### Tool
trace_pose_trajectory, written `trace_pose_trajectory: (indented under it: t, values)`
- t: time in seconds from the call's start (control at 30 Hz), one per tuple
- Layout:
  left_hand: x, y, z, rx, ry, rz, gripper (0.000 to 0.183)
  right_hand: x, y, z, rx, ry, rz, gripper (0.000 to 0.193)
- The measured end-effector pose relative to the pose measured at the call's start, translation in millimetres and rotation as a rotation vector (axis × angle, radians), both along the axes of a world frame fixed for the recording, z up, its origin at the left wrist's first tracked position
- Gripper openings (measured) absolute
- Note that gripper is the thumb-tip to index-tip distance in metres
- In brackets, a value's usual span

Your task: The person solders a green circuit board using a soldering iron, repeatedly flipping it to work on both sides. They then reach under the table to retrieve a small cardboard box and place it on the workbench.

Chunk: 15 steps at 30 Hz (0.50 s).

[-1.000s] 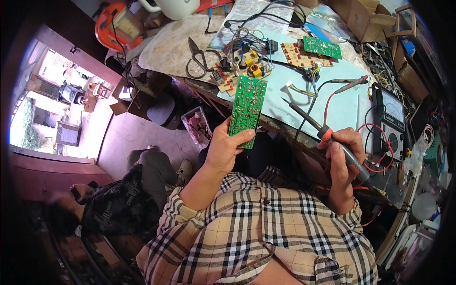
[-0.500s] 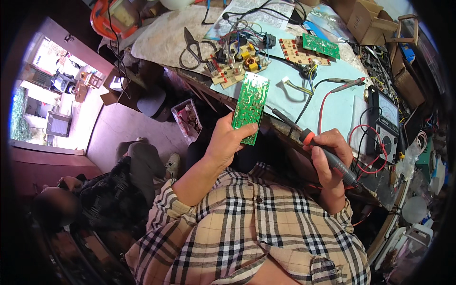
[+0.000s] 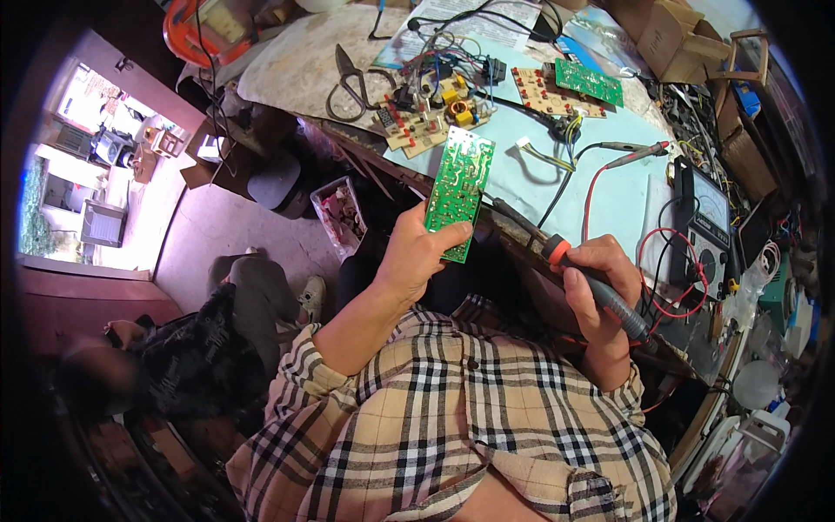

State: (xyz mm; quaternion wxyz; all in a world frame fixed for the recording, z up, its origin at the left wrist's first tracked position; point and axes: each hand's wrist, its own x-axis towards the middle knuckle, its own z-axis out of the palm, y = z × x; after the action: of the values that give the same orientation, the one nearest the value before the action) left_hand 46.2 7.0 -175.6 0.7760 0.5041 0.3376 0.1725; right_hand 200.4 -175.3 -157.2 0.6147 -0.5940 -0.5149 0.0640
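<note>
Cluttered workbench spans eleven to four o'clock in my head view. I see the left hand, nearer, pinching the green board, its long axis just past twelve; at its four o'clock, the right hand grips a soldering iron, tip just beside the board's edge.

Printed sheet: too small to read | meter dial: markings illegible
</note>
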Motion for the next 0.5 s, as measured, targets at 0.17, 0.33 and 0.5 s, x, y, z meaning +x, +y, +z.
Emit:
trace_pose_trajectory:
  t: [0.17, 0.33, 0.5]
  values:
    - [-1.5, 1.7, -4.7, -0.031, -0.018, 0.007, 0.022, 0.9, 1.6, 1.5, 0.007, -0.04, -0.006, 0.017]
    - [-0.8, -0.2, -1.7, -0.019, -0.012, 0.019, 0.023, 0.3, 2.3, 4.4, 0.004, -0.071, -0.013, 0.018]
    - [-2.8, 2.3, -2.0, -0.023, 0.007, -0.005, 0.024, 1.2, 2.3, 5.7, 0.006, -0.106, -0.014, 0.018]
